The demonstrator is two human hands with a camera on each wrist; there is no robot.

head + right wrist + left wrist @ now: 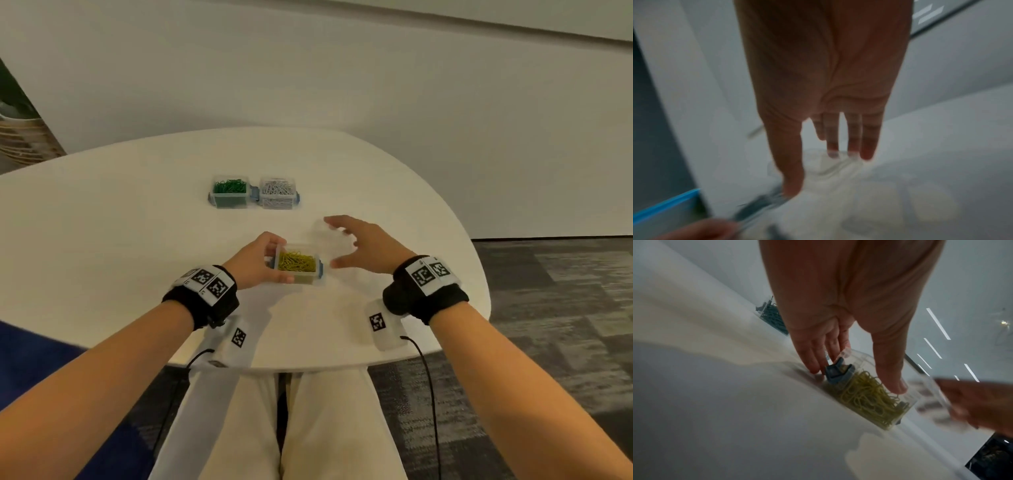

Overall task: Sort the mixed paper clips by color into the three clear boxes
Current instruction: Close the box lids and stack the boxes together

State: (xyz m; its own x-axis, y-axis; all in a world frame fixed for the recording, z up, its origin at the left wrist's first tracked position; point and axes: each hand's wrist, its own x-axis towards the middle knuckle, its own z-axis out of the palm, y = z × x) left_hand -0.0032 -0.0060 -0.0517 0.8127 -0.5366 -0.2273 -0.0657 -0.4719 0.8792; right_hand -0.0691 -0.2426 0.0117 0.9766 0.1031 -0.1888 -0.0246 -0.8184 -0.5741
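Note:
A clear box of yellow clips (298, 262) (865, 395) with blue latches stands open near the table's front. My left hand (279, 260) (856, 379) grips its left end, fingers behind and thumb in front. Just right of it my right hand (339, 241) (820, 170) is spread wide over a clear lid (334, 236) (931, 395) (834, 168), thumb and fingertips at its opposite edges; the wrist views are blurred. Farther back stand a box of green clips (230, 192) (772, 318) and a box of white clips (278, 193), side by side and touching.
The round white table (102, 240) ends close to my lap and curves off on the right over grey carpet. A woven basket (20, 137) stands beyond the far left edge. A blue surface (34, 359) lies low on the left.

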